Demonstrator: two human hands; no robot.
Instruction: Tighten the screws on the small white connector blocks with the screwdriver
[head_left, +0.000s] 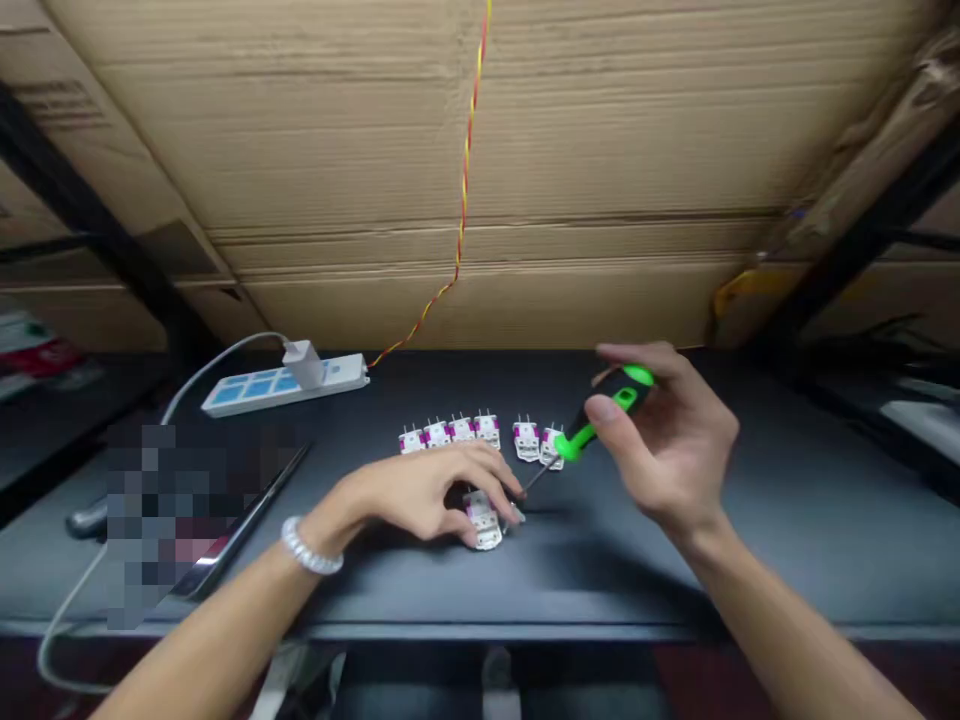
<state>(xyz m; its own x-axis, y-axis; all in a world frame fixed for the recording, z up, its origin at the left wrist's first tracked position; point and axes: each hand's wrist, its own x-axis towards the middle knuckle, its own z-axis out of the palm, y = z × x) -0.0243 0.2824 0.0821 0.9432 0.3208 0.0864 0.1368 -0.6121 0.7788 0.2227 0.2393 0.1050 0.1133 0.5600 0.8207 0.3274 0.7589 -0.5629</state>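
Observation:
My right hand (pixel 675 440) is closed around the black and green handle of a screwdriver (pixel 574 440). Its thin shaft slants down and left, with the tip close to the fingertips of my left hand (pixel 442 485). That hand grips a small white and purple plug part (pixel 484 515) against the dark tabletop, thumb on one side and fingers on the other. A small light piece beside the fingers is too blurred to name. Behind the left hand stands a row of similar plug parts (pixel 461 430) with metal pins pointing up. Two more plug parts (pixel 526 438) sit just right of them.
A white power strip (pixel 285 385) with a plugged-in charger (pixel 303 364) lies at the back left, its cable curving down the left side. A pixelated device (pixel 217 550) rests at left. A cardboard wall (pixel 585 150) closes off the back, with a red-yellow twisted wire (pixel 466 170) hanging before it.

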